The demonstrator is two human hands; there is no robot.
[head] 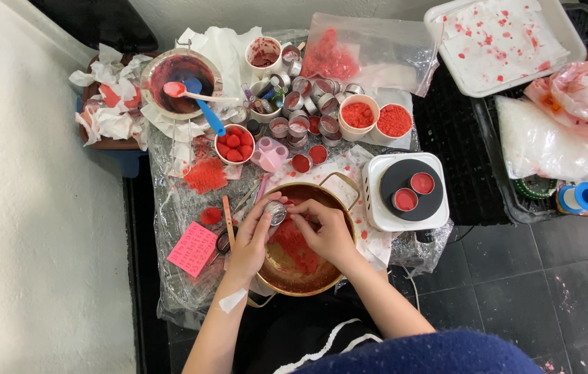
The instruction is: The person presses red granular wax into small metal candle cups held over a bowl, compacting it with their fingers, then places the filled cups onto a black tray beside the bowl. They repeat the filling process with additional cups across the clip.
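Note:
My left hand (251,239) holds a small round metal tin (277,212) over a wide brass bowl (332,273). My right hand (323,230) is beside it with its fingertips at the tin's rim. Under both hands, red wax crumbs (295,249) lie in the bowl. A white plaster strip is stuck on my left forearm (232,300).
A white hotplate (405,190) with two red-filled tins stands to the right. Behind the bowl are several small tins (301,125), two cups of red granules (376,118), a bowl of red wax hearts (233,145), a pot with spoons (180,82), and a pink note (193,248).

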